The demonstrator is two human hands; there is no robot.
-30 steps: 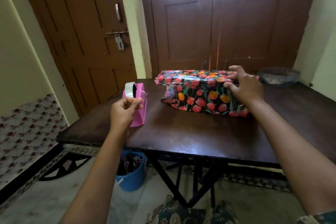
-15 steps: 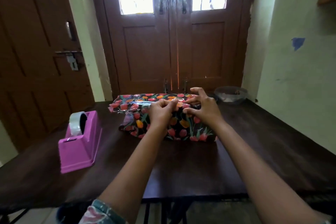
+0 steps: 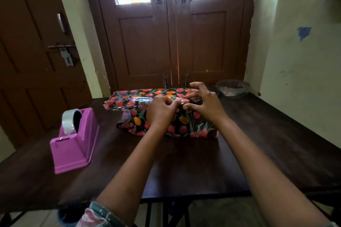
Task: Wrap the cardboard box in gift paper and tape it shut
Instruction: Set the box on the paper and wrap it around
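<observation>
The box [image 3: 140, 97], wrapped in black gift paper with red and orange tulips, lies lengthwise on the dark wooden table [image 3: 203, 167]. A strip of clear tape shines along its top front edge. My left hand [image 3: 162, 109] and my right hand [image 3: 203, 104] meet at that edge near the box's right part, pinching a small piece of clear tape between the fingertips of both hands. The paper at the box's left end hangs loose and crumpled. A pink tape dispenser [image 3: 75, 142] with a roll of clear tape stands to the left, apart from both hands.
A glass bowl [image 3: 233, 88] with something pale inside sits at the table's far right corner. Brown double doors stand right behind the table, a wall runs along the right side. A dark container shows under the table's near left edge.
One second ago my left hand was at the dispenser and my right hand pressed on the box. Both hands now meet at the box's top edge with the tape piece. The view has shifted right.
</observation>
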